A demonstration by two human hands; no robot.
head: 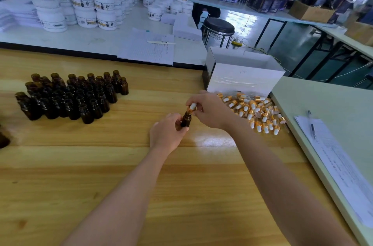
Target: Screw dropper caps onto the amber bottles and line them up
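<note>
My left hand (166, 133) grips an amber bottle (186, 120) upright over the middle of the wooden table (121, 165). My right hand (210, 109) pinches a dropper cap (192, 107) with a white bulb and gold collar, seated on the bottle's neck. A cluster of several open amber bottles (70, 94) stands at the left. A heap of loose dropper caps (256, 111) lies to the right of my hands.
A white box (242, 78) stands behind the cap heap. At the right, a pale table (333, 104) holds papers and a pen (311, 124). White jars (86, 7) and sheets crowd the far table. One dark bottle (3, 139) sits at the left edge.
</note>
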